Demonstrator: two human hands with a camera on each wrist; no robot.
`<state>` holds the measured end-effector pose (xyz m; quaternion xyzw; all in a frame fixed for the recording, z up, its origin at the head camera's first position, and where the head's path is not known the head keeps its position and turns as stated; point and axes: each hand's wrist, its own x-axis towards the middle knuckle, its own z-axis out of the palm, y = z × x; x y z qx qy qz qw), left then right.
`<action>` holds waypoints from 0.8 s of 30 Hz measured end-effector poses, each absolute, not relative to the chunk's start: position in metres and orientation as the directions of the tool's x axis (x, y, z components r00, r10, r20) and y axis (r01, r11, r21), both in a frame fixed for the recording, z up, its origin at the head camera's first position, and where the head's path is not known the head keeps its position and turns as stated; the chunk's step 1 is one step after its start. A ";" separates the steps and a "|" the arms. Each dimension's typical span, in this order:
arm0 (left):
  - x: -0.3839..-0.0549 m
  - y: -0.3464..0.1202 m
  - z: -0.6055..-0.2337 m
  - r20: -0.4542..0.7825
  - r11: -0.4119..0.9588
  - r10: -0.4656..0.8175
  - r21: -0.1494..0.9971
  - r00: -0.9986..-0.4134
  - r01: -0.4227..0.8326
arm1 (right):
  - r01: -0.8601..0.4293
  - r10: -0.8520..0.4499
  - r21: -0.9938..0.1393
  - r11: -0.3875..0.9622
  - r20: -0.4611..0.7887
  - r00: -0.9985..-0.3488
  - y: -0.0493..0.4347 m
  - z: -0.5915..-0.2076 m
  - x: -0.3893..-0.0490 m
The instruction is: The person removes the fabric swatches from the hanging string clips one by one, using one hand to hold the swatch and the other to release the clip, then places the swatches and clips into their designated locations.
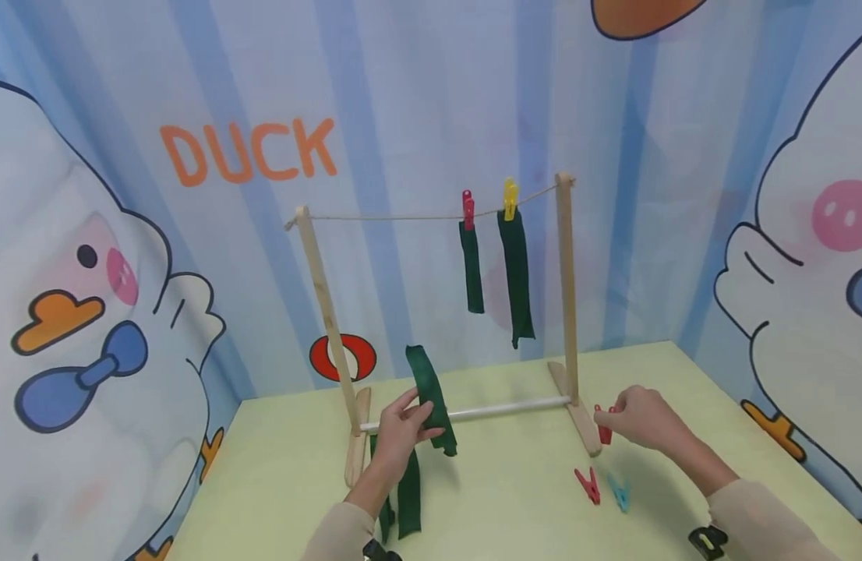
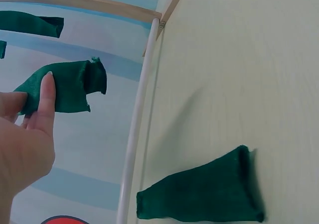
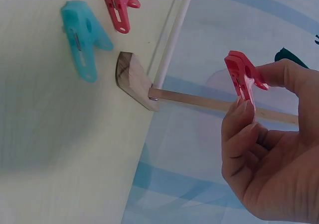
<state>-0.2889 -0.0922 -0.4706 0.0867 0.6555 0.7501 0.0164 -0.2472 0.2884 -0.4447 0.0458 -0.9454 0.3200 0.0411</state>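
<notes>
Slightly ragged green cloth strip [image 2: 71, 87]

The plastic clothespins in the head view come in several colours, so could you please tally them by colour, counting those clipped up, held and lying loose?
Red plastic clothespins: 3
Yellow plastic clothespin: 1
Light-blue plastic clothespin: 1
Total: 5

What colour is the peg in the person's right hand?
The peg in the right hand is red; the right wrist view shows it best.
</notes>
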 end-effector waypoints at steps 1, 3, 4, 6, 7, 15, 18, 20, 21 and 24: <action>-0.288 -0.092 -0.473 0.103 -0.144 0.137 0.986 -0.985 0.083 | -0.110 -0.062 -0.605 0.789 0.100 -0.993 0.289 -0.446 -0.246; -0.286 -0.092 -0.476 0.092 -0.146 0.138 0.987 -0.986 0.072 | -0.100 -0.061 -0.608 0.788 0.085 -0.995 0.290 -0.448 -0.245; -0.286 -0.092 -0.478 0.087 -0.146 0.140 0.987 -0.986 0.067 | -0.094 -0.060 -0.607 0.789 0.077 -0.995 0.290 -0.449 -0.245; -0.284 -0.092 -0.480 0.076 -0.145 0.144 0.988 -0.987 0.055 | -0.085 -0.057 -0.607 0.790 0.064 -0.996 0.291 -0.450 -0.244; -0.284 -0.092 -0.481 0.069 -0.143 0.149 0.989 -0.986 0.048 | -0.078 -0.052 -0.604 0.793 0.061 -0.997 0.292 -0.451 -0.244; -0.282 -0.092 -0.485 0.048 -0.047 0.125 0.998 -0.991 0.043 | -0.012 -0.025 -0.574 0.819 -0.015 -1.000 0.304 -0.456 -0.239; -0.281 -0.093 -0.490 0.038 -0.024 0.134 0.999 -0.990 0.035 | 0.050 -0.002 -0.565 0.824 -0.091 -0.996 0.311 -0.464 -0.236; -0.279 -0.094 -0.495 0.014 -0.013 0.148 1.000 -0.989 0.012 | 0.089 0.007 -0.571 0.816 -0.144 -0.990 0.316 -0.471 -0.234; -0.279 -0.095 -0.498 0.003 -0.009 0.155 1.000 -0.988 0.002 | 0.109 0.009 -0.574 0.812 -0.173 -0.985 0.318 -0.474 -0.233; -0.277 -0.096 -0.506 -0.018 0.002 0.156 1.000 -0.988 -0.018 | 0.147 0.006 -0.582 0.800 -0.237 -0.972 0.323 -0.481 -0.233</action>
